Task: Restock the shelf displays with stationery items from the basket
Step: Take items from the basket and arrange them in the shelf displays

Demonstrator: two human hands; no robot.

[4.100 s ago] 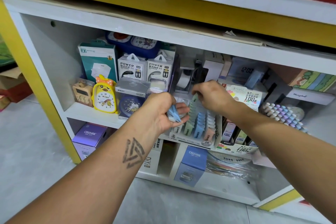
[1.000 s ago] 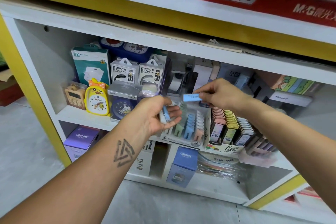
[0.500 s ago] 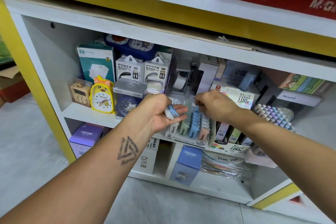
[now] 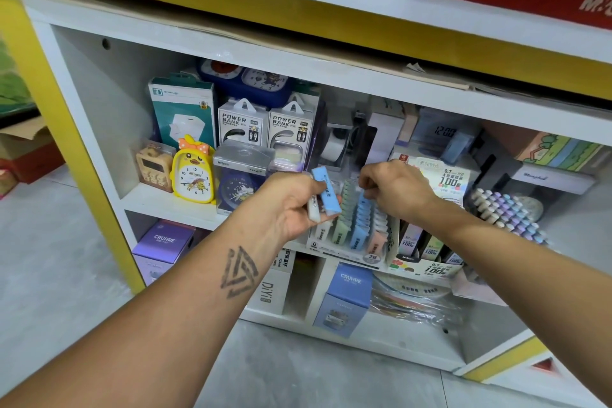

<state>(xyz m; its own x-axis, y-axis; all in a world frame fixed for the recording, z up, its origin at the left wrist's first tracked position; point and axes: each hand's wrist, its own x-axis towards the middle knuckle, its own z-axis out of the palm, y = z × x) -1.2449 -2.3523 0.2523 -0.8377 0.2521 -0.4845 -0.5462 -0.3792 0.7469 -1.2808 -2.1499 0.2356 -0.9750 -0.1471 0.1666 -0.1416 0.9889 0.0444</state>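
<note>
My left hand grips a blue eraser and a white one in front of the shelf. Just right of them stands an eraser display box with rows of white, green, blue and pink erasers. My right hand hovers over the blue row with its fingers curled down; whether it pinches an eraser there is hidden by the hand. No basket is in view.
A pencil-lead display box stands right of the erasers, pastel markers further right. Clocks and power bank boxes fill the shelf's left side. Boxes sit on the lower shelf above the grey floor.
One second ago my right hand held a blue eraser above the display; it has since come down onto the blue row. My left hand has raised its erasers slightly.
</note>
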